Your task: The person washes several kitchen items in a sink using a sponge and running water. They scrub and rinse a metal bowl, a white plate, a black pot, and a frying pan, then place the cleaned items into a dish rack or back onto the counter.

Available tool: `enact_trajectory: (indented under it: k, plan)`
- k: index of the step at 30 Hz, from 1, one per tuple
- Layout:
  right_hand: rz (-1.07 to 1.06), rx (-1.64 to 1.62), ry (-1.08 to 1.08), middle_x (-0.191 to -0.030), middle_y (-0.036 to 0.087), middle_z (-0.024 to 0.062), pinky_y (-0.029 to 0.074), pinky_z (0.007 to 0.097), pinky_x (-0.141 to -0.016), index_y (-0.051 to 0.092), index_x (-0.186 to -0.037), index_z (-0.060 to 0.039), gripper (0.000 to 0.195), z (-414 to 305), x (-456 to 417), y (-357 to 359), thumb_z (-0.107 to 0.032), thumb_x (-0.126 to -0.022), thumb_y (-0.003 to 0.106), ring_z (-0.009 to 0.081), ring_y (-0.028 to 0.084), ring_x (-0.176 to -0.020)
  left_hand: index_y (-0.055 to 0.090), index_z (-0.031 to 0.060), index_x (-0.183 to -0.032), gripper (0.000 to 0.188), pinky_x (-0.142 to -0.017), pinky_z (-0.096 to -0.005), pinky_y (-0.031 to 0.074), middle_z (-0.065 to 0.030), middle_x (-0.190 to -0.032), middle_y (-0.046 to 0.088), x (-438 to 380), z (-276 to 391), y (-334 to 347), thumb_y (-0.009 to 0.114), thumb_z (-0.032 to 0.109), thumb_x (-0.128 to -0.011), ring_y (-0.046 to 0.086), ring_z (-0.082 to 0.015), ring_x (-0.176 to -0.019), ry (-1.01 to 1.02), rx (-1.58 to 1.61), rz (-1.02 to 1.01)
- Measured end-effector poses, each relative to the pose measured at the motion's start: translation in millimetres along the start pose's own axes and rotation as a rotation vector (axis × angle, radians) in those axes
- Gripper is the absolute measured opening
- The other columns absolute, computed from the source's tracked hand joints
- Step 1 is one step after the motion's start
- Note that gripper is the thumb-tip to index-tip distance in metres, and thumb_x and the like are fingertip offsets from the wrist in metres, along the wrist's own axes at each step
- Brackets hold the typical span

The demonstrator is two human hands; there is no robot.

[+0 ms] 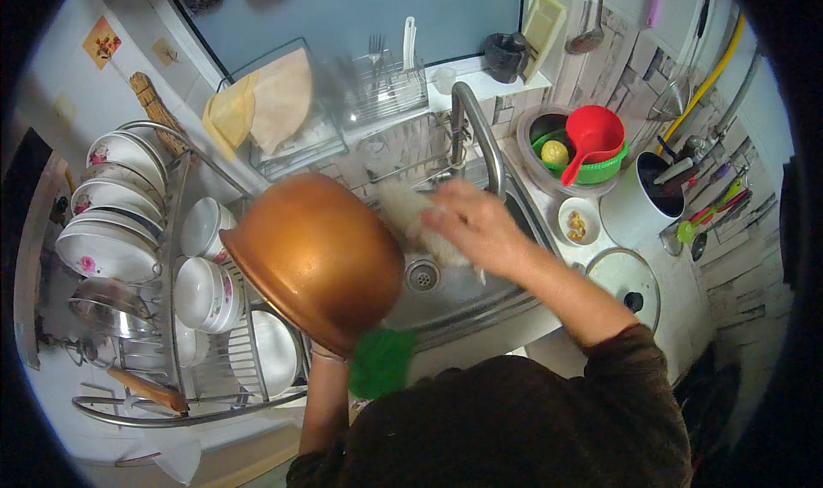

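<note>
A copper-coloured metal bowl or pot (321, 256) is tilted over the left part of the steel sink (379, 308), its rounded outside facing up. My left forearm reaches under its lower rim; the hand itself is hidden behind it, and it holds the bowl up. My right hand (479, 231), blurred, is over the sink just right of the bowl. A pale, fibrous-looking cloth or scrubber (411, 211) is at its fingertips, too blurred to name surely. Below the bowl's rim a green cloth (384, 362) shows, also blurred. The steel faucet (476, 121) arches behind my right hand.
A dish rack (170, 282) with floral bowls (112, 253) stands at left. On the right counter are a red ladle (595, 134) in nested basins, a small white bowl (578, 221), a white utensil holder (633, 211) and a glass lid (620, 279). Wire racks (386, 99) line the window.
</note>
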State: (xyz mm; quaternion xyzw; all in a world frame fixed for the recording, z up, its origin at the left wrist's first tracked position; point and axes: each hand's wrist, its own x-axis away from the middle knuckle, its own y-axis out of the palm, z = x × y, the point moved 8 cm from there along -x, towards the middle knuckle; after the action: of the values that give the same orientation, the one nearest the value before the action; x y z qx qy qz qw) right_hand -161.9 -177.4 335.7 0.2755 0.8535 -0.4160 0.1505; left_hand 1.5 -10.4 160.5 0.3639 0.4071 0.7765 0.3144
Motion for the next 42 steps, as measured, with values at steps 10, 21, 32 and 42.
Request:
enact_trajectory:
  k: [10, 21, 32, 42]
  plan:
    - [0.233, 0.434, -0.261, -0.083, 0.057, 0.0134, 0.045, 0.034, -0.068, 0.063, -0.094, -0.0031, 0.032, -32.8, -101.3, -108.4, -0.031, -0.08, 0.059, 0.0278, 0.056, -0.078, 0.053, 0.0032, -0.103, 0.033, -0.075, -0.0353, 0.049, -0.0067, -0.091, 0.058, 19.3, -15.1, -23.2, 0.062, 0.016, -0.074, 0.056, -0.0222, -0.082, -0.042, 0.035, 0.112]
    - [0.269, 0.45, -0.025, -0.13, 0.039, 0.0192, 0.032, 0.0384, -0.098, 0.052, -0.118, -0.0062, 0.044, 84.6, -43.1, -125.3, -0.035, -0.085, 0.052, 0.0325, 0.038, -0.12, 0.054, 0.004, -0.102, 0.032, -0.074, -0.0346, 0.049, -0.0061, -0.091, 0.058, 25.3, -36.9, -24.1, 0.062, 0.02, -0.075, 0.056, -0.0213, -0.082, -0.033, 0.026, 0.195]
    - [0.398, 0.031, -0.068, -0.132, 0.041, 0.0152, 0.029, 0.0348, -0.1, 0.049, -0.12, -0.0022, 0.043, 45.4, 7.8, -125.6, -0.014, -0.08, 0.059, 0.0269, 0.038, -0.123, 0.052, 0.0021, -0.106, 0.036, -0.075, -0.0352, 0.049, -0.0078, -0.093, 0.058, 31.4, -12.2, 24.2, 0.061, 0.013, -0.073, 0.057, -0.0221, -0.083, 0.115, -0.284, 0.146]
    - [0.638, 0.013, 0.388, -0.124, 0.047, 0.0144, 0.038, 0.0329, -0.092, 0.053, -0.113, -0.0015, 0.033, -26.7, 224.9, -122.1, -0.013, -0.082, 0.058, 0.0229, 0.046, -0.113, 0.049, -0.001, -0.112, 0.045, -0.077, -0.0364, 0.049, -0.0105, -0.097, 0.057, 27.9, -72.8, 132.3, 0.06, 0.002, -0.068, 0.059, -0.0235, -0.083, 0.063, -0.761, -0.357]
